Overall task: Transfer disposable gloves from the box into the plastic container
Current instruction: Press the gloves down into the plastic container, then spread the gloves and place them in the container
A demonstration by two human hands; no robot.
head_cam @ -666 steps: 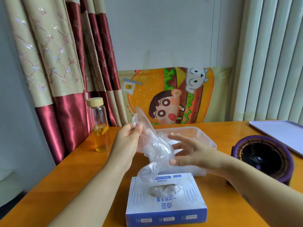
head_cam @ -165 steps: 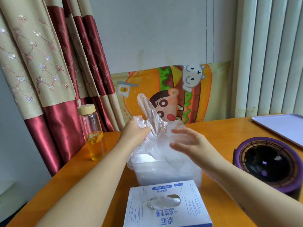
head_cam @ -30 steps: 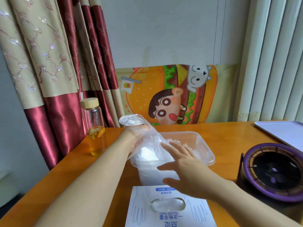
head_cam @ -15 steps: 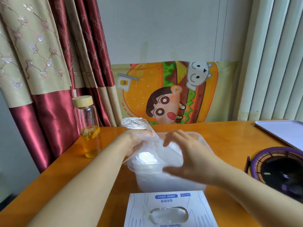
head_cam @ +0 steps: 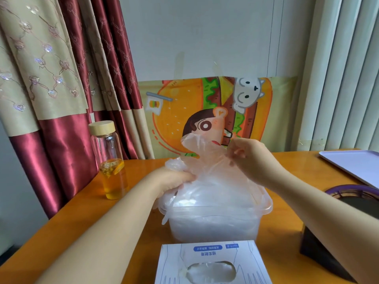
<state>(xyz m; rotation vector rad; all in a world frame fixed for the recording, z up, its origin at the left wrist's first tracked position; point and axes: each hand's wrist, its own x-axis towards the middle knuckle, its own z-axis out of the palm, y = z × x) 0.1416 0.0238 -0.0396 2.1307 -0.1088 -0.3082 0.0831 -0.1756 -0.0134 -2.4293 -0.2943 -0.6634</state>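
Gloves of thin clear film are being held over the plastic container, which is sitting at 12 o'clock from the box — limp, nearly weightless, probably clingy and slippery. A bunched fold is being gripped by the left hand at the container's 10 o'clock, and the top edge is being pinched by the right hand at 1 o'clock — gathered edges are being judged the surest hold.

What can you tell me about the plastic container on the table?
The plastic container is translucent, rectangular with rounded corners and a lipped rim, lidless, upright on the orange table just behind the glove box. Thin clear gloves fill it and spill over its rim; the left hand grips them at its left edge.
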